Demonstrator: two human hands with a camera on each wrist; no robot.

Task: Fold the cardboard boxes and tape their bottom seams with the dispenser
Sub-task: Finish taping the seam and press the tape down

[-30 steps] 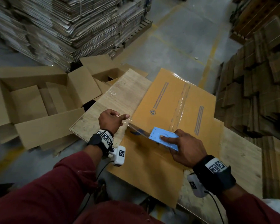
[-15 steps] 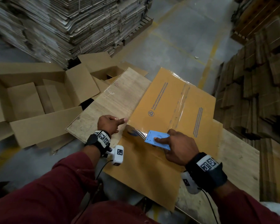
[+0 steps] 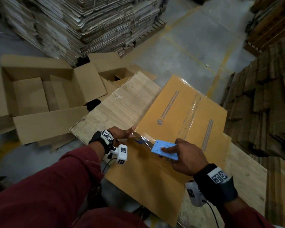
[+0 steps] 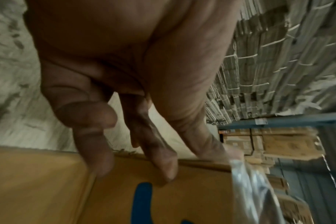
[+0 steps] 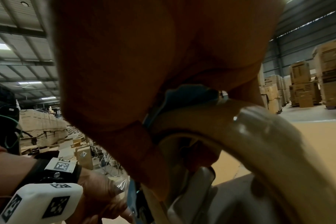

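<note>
Warehouse floor surrounds a wooden board point(image 3: 115, 109) carrying the folded cardboard box point(image 3: 176, 112). Right hand point(image 3: 186, 157) grips the blue dispenser point(image 3: 163, 149) on its seam; left hand point(image 3: 122, 134) pinches the tape point(image 3: 143, 140) end at the box's edge.

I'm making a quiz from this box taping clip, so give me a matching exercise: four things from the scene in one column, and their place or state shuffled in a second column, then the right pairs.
Things:
1. tape dispenser
2. left hand
3. open box
4. orange box

Places or states:
A. lying on the floor, flaps spread
B. held in the right hand
C. on the wooden table, bottom seam already taped
D. pinching the loose tape end at the box edge

Pairs: 1-B, 2-D, 3-A, 4-C
</note>
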